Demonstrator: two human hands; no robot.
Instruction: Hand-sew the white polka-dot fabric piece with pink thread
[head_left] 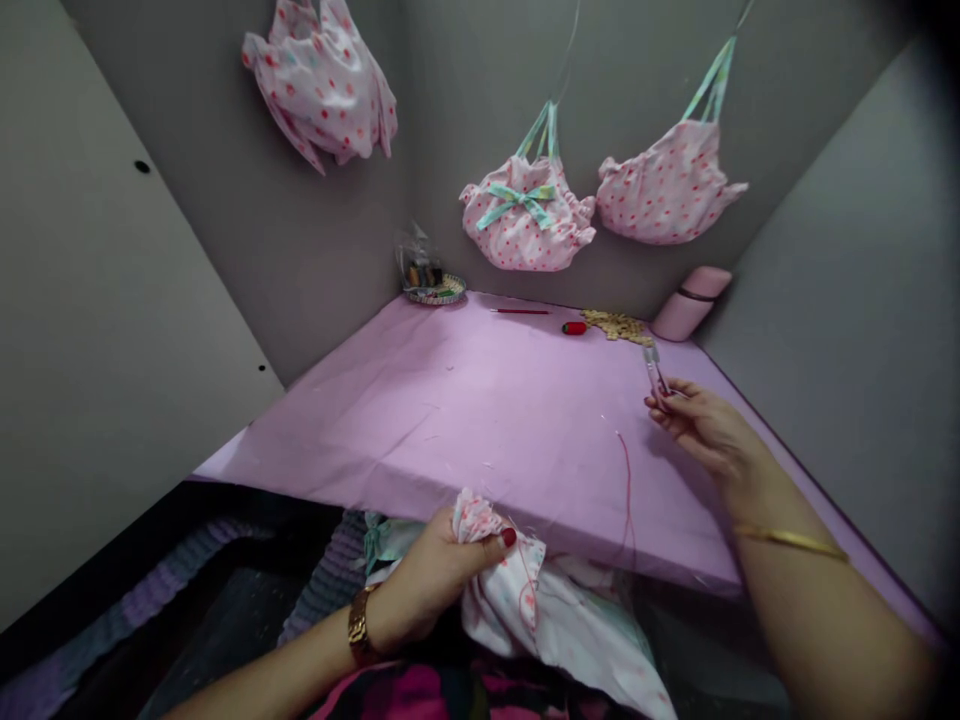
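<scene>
My left hand [442, 560] is closed on a gathered edge of pink and white dotted cloth [559, 610], which hangs over my lap at the table's front edge. At the right, above the table, my right hand [694, 420] pinches small thread snips [655, 373] with their tips pointing up. A red thread [628, 480] runs over the table's front edge, and more of it lies loosely on the cloth. Whether a needle is on the thread is too small to tell.
On the pink table [495, 400], a red thread spool [574, 328], a red pencil [521, 311], tan pieces [616, 326], a pink bottle [691, 303] and a round tray [442, 290] stand or lie at the back. Dotted garments [529, 215] hang above.
</scene>
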